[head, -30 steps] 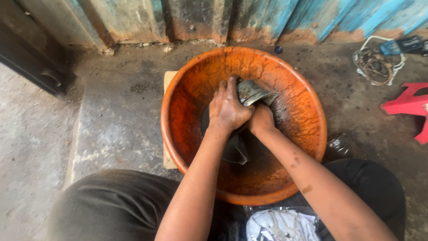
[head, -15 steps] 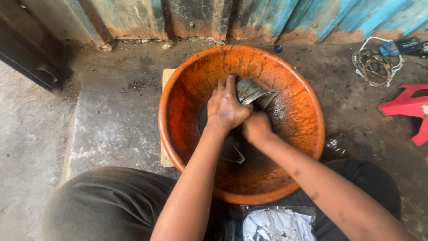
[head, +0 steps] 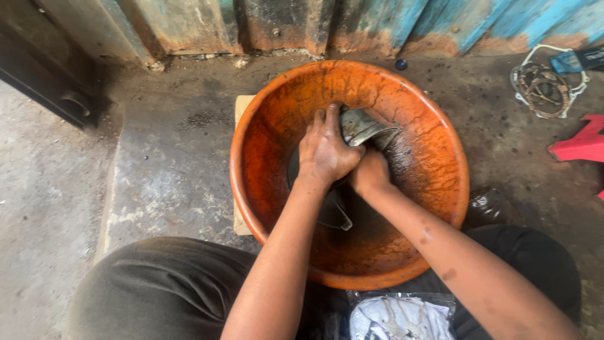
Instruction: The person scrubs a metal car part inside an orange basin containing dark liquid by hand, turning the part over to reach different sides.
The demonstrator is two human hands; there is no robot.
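A large orange plastic basin (head: 434, 208), stained dark inside, sits on the ground in front of me. Inside it lies a grey metal part (head: 362, 126) with curved edges, wet and greasy. My left hand (head: 327, 151) presses down on top of the part and grips it. My right hand (head: 371, 171) is closed just beside and partly under the left, against the part; dark bristles (head: 397, 154) like a brush show past it, though the handle is hidden.
A weathered blue and rust wall (head: 377, 22) stands behind the basin. A red plastic stool (head: 582, 146) and a coil of cable (head: 544, 88) lie at the right. A plastic bag with white contents (head: 396, 316) rests by my knees. A dark bottle (head: 483, 204) sits beside the basin.
My right hand has slid back up along the metal part after drawing toward me. The view has shifted slightly; my left hand stays pressed on the part.
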